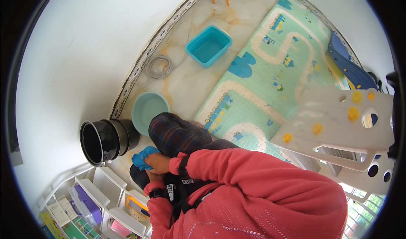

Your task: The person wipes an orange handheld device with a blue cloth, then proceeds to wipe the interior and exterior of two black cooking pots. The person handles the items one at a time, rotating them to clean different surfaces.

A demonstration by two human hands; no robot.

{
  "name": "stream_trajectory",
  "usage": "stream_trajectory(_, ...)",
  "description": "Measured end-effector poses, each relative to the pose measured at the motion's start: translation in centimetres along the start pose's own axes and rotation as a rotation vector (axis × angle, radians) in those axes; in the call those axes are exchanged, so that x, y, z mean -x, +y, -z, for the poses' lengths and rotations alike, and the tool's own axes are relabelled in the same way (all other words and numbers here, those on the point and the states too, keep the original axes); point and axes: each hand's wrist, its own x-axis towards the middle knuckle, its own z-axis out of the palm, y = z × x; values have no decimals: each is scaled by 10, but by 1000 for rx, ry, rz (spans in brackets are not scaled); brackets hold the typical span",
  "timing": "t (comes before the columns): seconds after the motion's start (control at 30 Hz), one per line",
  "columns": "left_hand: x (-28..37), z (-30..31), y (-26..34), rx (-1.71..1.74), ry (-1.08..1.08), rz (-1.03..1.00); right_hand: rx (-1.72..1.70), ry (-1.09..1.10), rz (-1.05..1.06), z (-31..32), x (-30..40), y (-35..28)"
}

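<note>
My right hand [158,163] is closed on a crumpled blue cloth [143,158] above my lap, between my knees in dark plaid trousers. My left hand [154,176] lies just below and against it; its fingers are mostly hidden, so its hold on the cloth cannot be told. Beyond my knee, a pale green round basin [149,109] stands on the marble floor. Beside it, black pots [103,140] lie on their side, nested in a row. Farther off sits a turquoise rectangular tub [209,47].
A white rack with bins [109,182] holds a purple case [85,204] at the lower left. A coiled grey cable [158,67] lies by the wall. A patterned green play mat [276,67] spreads to the right, with a plastic play structure [336,128] over its near edge.
</note>
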Motion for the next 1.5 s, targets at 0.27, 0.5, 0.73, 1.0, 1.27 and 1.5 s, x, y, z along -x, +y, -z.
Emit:
stream_trajectory(0.27, -24, -9, 8, 113, -94, 52, 81, -86, -132, 2, 1, 10)
stream_trajectory(0.5, -38, -16, 11, 176, -152, 65, 162, -153, -215, 13, 3, 12)
stream_trajectory(0.73, -41, -20, 14, 239, -201, 84, 209, -131, -212, 16, 9, 13)
stream_trajectory(1.0, -36, -21, 16, 373, -249, 160, 222, -150, -208, 25, 15, 4)
stream_trajectory(1.27, -35, -17, 1, 1237, -210, 622, 166, -125, -169, 37, 24, -12)
stream_trajectory(1.5, -23, -14, -4, 871, -106, 344, 267, -180, -138, 31, 19, -11)
